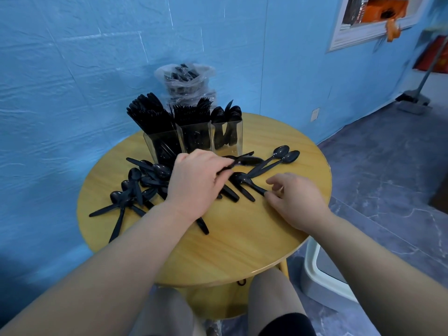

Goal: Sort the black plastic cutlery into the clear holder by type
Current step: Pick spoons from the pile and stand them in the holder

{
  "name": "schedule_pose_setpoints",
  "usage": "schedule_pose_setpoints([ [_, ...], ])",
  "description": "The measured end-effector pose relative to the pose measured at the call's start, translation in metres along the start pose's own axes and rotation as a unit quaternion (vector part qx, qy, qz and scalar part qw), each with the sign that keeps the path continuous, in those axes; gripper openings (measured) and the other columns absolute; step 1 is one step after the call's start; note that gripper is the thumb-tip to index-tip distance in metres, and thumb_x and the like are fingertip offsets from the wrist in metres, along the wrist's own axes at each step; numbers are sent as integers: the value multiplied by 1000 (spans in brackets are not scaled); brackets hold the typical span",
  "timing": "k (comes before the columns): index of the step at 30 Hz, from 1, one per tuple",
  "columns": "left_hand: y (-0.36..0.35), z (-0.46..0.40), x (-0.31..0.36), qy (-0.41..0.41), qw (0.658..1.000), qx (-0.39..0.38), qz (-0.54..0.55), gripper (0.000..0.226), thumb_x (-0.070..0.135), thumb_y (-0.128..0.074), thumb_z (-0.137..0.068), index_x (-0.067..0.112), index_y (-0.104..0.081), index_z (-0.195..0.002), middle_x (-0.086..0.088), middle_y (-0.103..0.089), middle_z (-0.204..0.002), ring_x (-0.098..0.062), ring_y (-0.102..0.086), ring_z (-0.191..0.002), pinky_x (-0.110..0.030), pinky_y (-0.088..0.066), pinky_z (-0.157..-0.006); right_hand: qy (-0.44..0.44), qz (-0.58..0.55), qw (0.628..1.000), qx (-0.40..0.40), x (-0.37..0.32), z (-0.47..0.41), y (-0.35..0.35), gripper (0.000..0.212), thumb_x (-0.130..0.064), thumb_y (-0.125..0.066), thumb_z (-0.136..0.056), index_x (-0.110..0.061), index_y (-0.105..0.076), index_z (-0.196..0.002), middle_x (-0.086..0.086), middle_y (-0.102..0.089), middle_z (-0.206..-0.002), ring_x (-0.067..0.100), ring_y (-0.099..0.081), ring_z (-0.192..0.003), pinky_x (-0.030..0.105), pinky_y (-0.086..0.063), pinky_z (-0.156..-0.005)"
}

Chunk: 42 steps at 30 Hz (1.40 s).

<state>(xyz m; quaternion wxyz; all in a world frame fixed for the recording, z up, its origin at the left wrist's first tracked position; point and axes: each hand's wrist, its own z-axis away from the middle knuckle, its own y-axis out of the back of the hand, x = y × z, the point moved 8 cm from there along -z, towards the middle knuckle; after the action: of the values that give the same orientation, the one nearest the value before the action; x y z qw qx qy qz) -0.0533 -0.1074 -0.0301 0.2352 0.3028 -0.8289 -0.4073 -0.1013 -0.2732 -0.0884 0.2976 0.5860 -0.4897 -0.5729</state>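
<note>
A round wooden counter (242, 251) stands against a blue wall (72, 69), and a person sits at it with both bare arms reaching over the top. At the far edge stands one clear holder (194, 139) with three compartments side by side: the left one packed with knives, the middle one with forks, the right one holding a smaller bunch of spoons. Behind it rises one clear plastic bag (185, 78) with more black cutlery inside.

Loose black cutlery lies spread across the counter in front of the holder. A heap of spoons (138, 187) sits to the left, too tangled to count. Two spoons (283, 156) lie side by side on the right, bowls pointing away.

The left hand (194, 185) curls its fingers round a small bundle of black pieces (244, 160), blurred, just in front of the holder. The right hand (293, 200) pinches the handle end of one spoon (244, 180) lying flat on the counter.
</note>
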Motion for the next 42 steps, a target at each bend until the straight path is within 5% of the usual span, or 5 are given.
schedule_pose_setpoints([
  [4, 12, 11, -15, 86, 995, 15, 56, 24, 31, -57, -91, 22, -71, -108, 8, -67, -89, -10, -61, -80, -28, -50, -77, -13, 23, 1000, -15, -8, -21, -11, 44, -50, -59, -86, -22, -61, -120, 0, -58, -111, 19, -50, -107, 35, -50, -84],
  [10, -4, 53, -44, 218, 969, -1, 116, 25, 30, -56, -93, 21, -66, -114, 16, -61, -84, -2, -58, -78, -19, -49, -74, -30, -7, 999, -44, -17, -33, -18, 10, -25, -58, -89, -19, -66, -91, -1, -65, -92, 19, -58, -90, 35, -53, -77],
  [25, -11, 63, -47, 206, 970, -12, 127, 27, 23, -42, -100, 19, -64, -115, 7, -55, -80, -5, -52, -74, -16, -41, -64, -20, -140, 990, -12, -34, -30, 3, 11, -15, -61, -87, -21, -53, -83, 0, -64, -80, 19, -62, -82, 31, -51, -70],
  [33, -12, 65, -51, 220, 962, -6, 164, 31, 23, -41, -100, 20, -62, -122, 15, -59, -85, 0, -53, -78, -9, -37, -68, -88, -405, 910, -21, -52, -23, 7, 11, -20, -52, -97, -15, -61, -100, 2, -63, -71, 6, -50, -53, 16, -44, -48],
  [42, -10, 65, -51, 208, 961, 9, 183, 27, 22, -46, -98, 19, -67, -114, 18, -56, -76, -2, -55, -74, -9, -37, -66, -136, -546, 824, -71, -66, -23, -4, 16, -1, -52, -92, -6, -60, -104, 11, -59, -82, 18, -60, -61, 28, -55, -60],
])
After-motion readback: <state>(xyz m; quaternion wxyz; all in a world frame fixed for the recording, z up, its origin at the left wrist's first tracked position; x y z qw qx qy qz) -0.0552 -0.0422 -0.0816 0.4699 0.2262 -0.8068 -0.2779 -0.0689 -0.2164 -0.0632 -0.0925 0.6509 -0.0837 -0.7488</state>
